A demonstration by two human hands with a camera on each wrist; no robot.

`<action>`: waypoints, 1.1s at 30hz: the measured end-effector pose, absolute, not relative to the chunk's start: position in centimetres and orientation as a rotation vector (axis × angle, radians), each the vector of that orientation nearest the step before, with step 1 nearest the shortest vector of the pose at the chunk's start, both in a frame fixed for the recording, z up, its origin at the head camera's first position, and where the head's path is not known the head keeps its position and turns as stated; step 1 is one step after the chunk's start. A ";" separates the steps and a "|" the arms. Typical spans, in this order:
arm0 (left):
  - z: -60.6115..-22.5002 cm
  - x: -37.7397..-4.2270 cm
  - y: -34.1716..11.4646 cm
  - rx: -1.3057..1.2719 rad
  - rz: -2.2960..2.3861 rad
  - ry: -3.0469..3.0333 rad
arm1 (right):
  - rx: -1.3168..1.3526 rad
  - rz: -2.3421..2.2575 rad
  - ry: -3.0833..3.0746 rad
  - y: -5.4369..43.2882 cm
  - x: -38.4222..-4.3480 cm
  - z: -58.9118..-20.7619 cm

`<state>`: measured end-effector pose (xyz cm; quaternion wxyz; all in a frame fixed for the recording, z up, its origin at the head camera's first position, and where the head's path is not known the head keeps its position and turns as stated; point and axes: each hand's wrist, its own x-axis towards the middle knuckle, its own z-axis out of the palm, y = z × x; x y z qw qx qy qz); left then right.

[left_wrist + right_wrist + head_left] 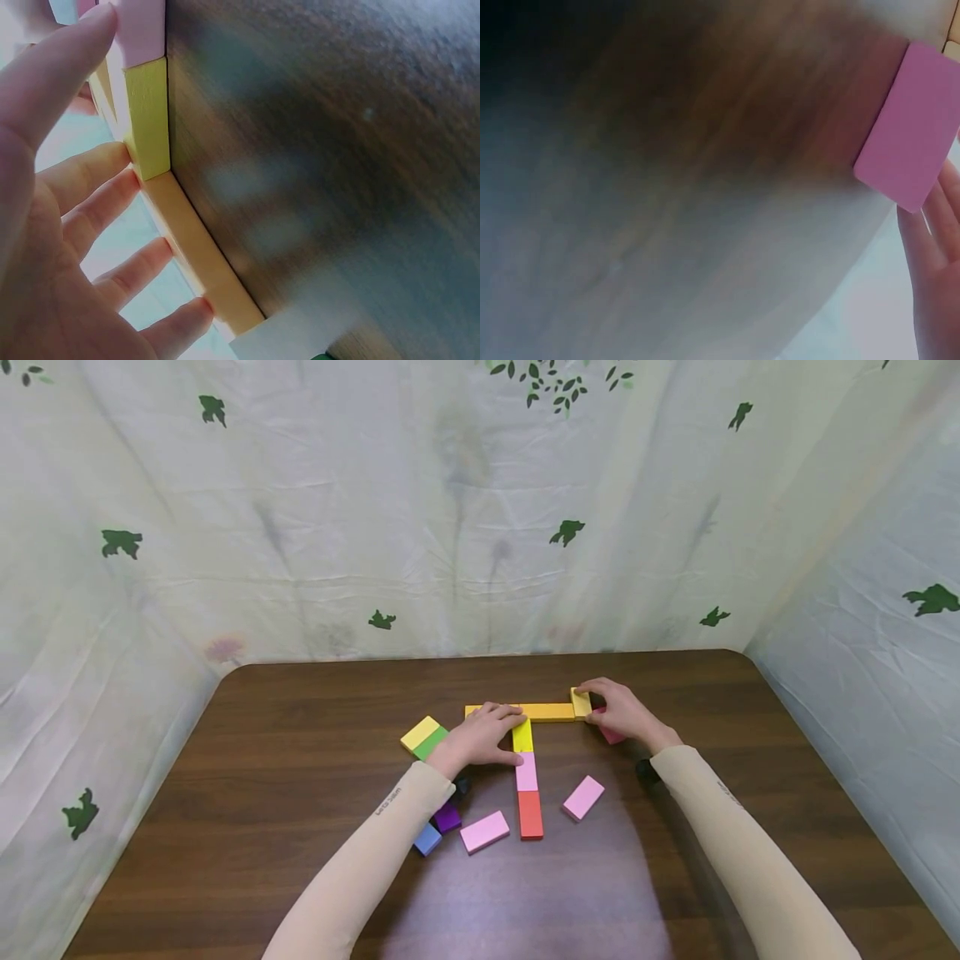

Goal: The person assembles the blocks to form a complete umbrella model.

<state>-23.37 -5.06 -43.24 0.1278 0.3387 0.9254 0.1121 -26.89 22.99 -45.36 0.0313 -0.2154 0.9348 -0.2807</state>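
Orange blocks (547,712) form a row across the table. From it a bright yellow block (522,737), a pink block (527,772) and a red block (530,815) run toward me in a column. My left hand (480,739) rests its straight, spread fingertips along the orange row, its thumb at the pink block. At the row's right end stands a pale yellow block (581,703), turned crosswise. My right hand (624,717) pinches this block between thumb and fingers. Under that hand lies a dark pink block (911,127), partly covered in the head view.
Two loose pink blocks flank the column, one at left (484,832) and one at right (583,797). Near my left forearm lie a pale yellow block (420,732), a green block (431,742), a purple block (447,817) and a blue block (427,839). A curtain (480,510) hangs behind the table.
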 end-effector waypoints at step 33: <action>-43.5 -23.4 -5.1 0.986 0.322 2.689 | -0.741 -0.901 2.873 23.3 -27.0 -45.1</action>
